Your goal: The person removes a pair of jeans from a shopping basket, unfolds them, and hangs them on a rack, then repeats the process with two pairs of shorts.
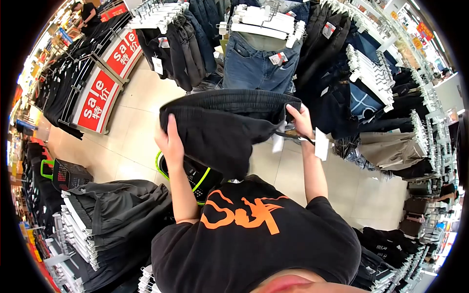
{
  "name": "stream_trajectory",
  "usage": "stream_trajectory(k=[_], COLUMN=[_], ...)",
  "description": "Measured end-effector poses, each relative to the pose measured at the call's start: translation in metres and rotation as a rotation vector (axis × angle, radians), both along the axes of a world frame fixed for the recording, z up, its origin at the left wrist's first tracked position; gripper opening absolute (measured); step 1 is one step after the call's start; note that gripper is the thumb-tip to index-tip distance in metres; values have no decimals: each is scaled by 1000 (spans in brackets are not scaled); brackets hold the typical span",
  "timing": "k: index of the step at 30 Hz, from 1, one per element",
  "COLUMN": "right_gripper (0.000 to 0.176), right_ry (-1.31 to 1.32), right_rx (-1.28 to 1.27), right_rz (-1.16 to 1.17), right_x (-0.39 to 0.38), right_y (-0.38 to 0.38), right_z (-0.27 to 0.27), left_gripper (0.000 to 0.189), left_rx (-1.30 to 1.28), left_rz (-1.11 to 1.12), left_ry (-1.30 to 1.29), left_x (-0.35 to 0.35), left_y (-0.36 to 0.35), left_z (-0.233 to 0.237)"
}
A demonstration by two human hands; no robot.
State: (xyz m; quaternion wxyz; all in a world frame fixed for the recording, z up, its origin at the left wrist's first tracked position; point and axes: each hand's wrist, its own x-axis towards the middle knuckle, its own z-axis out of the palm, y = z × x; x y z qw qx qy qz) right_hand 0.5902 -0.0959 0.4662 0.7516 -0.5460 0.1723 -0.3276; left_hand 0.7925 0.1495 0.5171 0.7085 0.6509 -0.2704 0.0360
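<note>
A black elastic-waisted garment [215, 132] spans the centre of the frame, just below hanging blue jeans [259, 63]; its weight could drag the waistband free if the edge grip slackens. Bare forearms reach upward, spread apart. The left hand [171, 144] grips the left end, thumb towards the viewer; the right hand's [302, 119] fingers pinch the right end. Beside that wrist, a dangling white tag [321, 144] could snag.
</note>
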Motion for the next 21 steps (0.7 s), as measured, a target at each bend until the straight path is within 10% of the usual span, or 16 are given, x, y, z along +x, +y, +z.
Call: stream_trajectory(k=[21], right_gripper=[18], right_ry=[261], right_rx=[-437], right_rz=[-304], right_x=[-77], right_y=[-36], right_z=[6], left_gripper=[33], left_rx=[430], left_rz=[-89], left_ry=[-81], left_x=[-22], left_y=[-55], left_z=[-36])
